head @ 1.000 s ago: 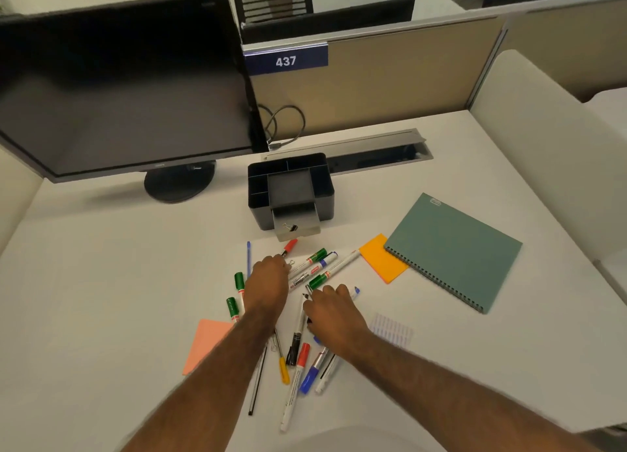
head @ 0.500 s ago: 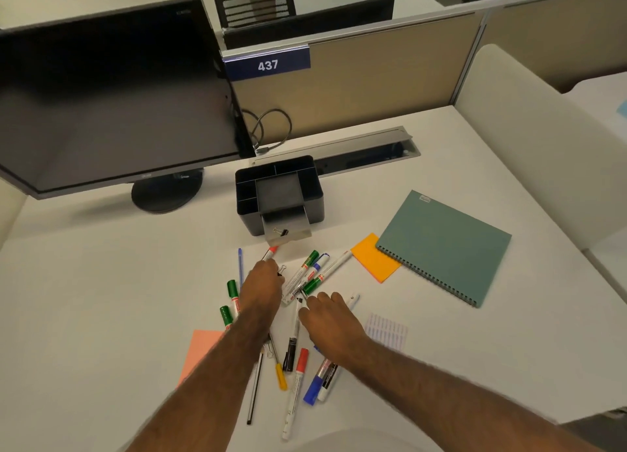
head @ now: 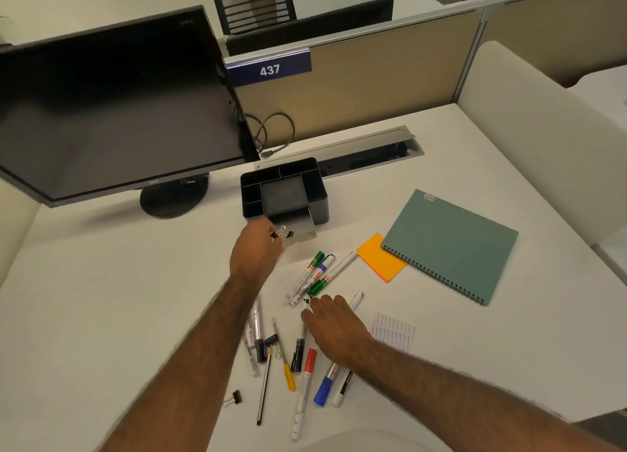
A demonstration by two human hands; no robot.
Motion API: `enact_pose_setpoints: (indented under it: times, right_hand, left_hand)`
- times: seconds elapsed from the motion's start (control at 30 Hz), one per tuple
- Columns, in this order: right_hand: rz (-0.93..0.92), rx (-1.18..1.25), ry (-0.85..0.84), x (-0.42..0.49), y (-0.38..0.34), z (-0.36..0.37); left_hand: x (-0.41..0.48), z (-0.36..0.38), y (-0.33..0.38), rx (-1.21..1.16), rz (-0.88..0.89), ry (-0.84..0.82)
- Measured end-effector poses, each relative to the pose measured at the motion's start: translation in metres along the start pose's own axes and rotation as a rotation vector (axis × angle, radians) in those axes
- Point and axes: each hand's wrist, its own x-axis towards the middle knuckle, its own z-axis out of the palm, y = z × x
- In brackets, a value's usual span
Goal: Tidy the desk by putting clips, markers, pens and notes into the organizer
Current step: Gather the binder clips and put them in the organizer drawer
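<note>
A dark monitor [head: 112,112] stands far left on the desk [head: 84,299]. A loose clip [head: 234,398] lies near the front edge. The left hand [head: 258,251] pinches a binder clip [head: 282,232] just over the open drawer [head: 300,232] of the black organizer [head: 288,190]. Markers and pens [head: 305,377] lie scattered below. The right hand [head: 334,327] rests on them, fingers bent; whether it grips one I cannot tell. An orange note [head: 380,261] touches the teal notebook [head: 448,244].
</note>
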Motion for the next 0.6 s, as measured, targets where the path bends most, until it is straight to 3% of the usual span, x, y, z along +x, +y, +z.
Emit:
enact_pose_setpoints:
  times: [0.27,0.47,0.6]
  right_hand:
    - [0.035,-0.015,-0.021,-0.001,0.002,0.001]
    - [0.044,-0.033,-0.057,-0.008,0.004,0.0]
    - [0.094,-0.041,-0.094,-0.01,-0.001,-0.004]
  left_hand:
    - [0.021,0.004,0.018,-0.123,-0.06,-0.088]
    - [-0.018,0.014,-0.014,-0.148,0.034,0.068]
    - [-0.059,0.026,-0.051,-0.041,0.067,0.147]
